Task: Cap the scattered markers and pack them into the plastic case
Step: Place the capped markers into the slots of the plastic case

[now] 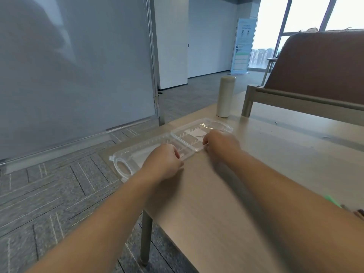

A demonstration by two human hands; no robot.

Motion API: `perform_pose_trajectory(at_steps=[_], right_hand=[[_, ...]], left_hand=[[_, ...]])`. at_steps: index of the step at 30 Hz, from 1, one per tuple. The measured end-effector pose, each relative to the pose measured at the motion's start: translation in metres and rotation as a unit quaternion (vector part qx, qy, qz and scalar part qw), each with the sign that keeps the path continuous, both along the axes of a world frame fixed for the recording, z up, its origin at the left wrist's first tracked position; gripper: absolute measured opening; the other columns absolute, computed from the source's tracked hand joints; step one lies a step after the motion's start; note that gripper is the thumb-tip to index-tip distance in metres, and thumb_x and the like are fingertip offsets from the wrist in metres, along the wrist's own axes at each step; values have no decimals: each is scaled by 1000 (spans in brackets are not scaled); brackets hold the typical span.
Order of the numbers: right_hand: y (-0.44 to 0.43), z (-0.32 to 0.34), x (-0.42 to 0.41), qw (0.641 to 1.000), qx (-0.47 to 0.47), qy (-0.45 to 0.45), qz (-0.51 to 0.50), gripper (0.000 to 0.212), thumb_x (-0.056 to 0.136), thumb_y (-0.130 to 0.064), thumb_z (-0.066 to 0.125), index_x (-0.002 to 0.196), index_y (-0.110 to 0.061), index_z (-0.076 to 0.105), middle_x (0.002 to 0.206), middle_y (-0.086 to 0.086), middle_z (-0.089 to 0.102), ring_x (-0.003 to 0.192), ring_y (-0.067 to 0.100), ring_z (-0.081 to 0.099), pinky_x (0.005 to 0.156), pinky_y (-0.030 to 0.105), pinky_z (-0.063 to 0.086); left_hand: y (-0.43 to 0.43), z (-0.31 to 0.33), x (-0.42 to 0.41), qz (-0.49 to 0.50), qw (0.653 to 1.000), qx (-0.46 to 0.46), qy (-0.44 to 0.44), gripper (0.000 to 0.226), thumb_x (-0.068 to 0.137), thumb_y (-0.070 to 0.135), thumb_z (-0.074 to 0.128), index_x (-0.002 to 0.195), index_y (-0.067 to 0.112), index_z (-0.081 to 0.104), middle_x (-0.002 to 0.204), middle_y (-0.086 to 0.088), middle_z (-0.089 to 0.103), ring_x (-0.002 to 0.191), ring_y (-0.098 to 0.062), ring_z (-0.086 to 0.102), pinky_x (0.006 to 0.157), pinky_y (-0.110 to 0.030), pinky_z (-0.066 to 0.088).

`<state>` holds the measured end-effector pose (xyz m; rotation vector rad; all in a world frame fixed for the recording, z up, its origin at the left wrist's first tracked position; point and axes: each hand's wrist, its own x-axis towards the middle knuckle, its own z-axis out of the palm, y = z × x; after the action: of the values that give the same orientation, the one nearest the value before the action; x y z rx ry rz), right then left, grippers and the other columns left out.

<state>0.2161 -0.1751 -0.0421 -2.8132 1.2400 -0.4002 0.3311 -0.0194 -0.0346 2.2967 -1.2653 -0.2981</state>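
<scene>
A clear plastic case (137, 153) lies opened flat at the left corner of a pale wooden table (226, 194), its two shallow halves side by side and joined along a hinge. The left half (126, 157), with a moulded carry handle at its outer end, sits at the table's left edge. The right half (218, 124) lies farther in and has a white paper insert (197, 132) inside it.

The person reaches in with both bare arms. The left hand (164, 162) sits knuckles-up at the near rim of the left half, close to the hinge, fingers curled onto the plastic. The right hand (220, 143) is clamped the same way on the near corner of the right half, fingertips hooked over its edge. The two hands are apart, with the hinge between them.

A green object (332, 201), too blurred to identify, shows on the table just beyond the right forearm, at the frame's right side.

Behind the case a tall cream-coloured bottle (226, 96) stands upright on the table. To its right is a brown upholstered bench (319, 62) on a grey frame. A frosted glass partition (78, 66) fills the left of the scene above grey patterned carpet (49, 194). A standing banner (243, 46) and bright windows (307, 12) mark the far end of the room.
</scene>
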Motion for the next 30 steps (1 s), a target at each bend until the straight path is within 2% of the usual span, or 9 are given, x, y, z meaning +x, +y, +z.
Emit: perform_pose_trajectory(at_steps=[3,7,12,15,18,22,26,30], right_hand=[[12,0,-14,999,-39,-3,30,16,86,-22,61,96,-27,72,105,-7,64,104,20,60,78,27,47],[37,14,-40,996,-72,-9,58,11,90,-22,61,93,-21,72,98,-2,64,93,25,63,71,28,43],[87,43,-98,989,-136,-26,53,17,96,-26,57,97,-21,73,97,-4,62,85,23,62,71,31,50],[118,62,-144,988,-152,-24,26,18,97,-30,56,98,-23,72,96,-6,61,84,20,61,71,31,51],[151,77,-195,989,-148,-6,-5,18,99,-30,54,101,-22,70,99,-5,59,87,19,61,67,26,42],[190,85,-268,988,-143,22,-59,12,94,-27,62,103,-23,68,100,-5,57,84,19,59,70,30,50],[227,83,-343,982,-145,48,-111,19,101,-31,48,103,-22,65,102,-4,56,89,21,61,66,30,45],[265,71,-412,978,-135,59,-150,23,101,-35,46,102,-22,65,103,-5,55,91,22,61,68,30,42]], left_hand=[[9,-5,-1,20,999,2,-47,5,84,19,66,84,24,64,87,4,65,84,-17,60,72,-31,49],[29,2,-12,12,996,-45,-81,12,86,10,59,78,20,60,78,2,63,76,-17,59,69,-34,52],[59,27,-39,-36,992,-107,-52,24,84,24,74,68,19,57,66,5,60,64,-9,56,56,-24,39],[76,46,-71,-80,989,-118,-47,24,83,28,76,71,19,57,69,5,61,64,-9,56,56,-22,39],[92,62,-113,-122,985,-113,-56,26,83,30,75,72,18,55,70,6,60,63,-7,51,55,-21,35],[107,77,-172,-181,976,-114,-42,31,82,27,75,67,18,49,68,6,57,63,-11,49,58,-25,37],[121,77,-237,-249,961,-108,-57,32,83,29,74,67,18,48,70,6,56,64,-11,50,57,-25,36],[130,66,-298,-316,942,-104,-47,34,80,27,76,64,20,46,69,4,56,65,-12,50,58,-28,37]])
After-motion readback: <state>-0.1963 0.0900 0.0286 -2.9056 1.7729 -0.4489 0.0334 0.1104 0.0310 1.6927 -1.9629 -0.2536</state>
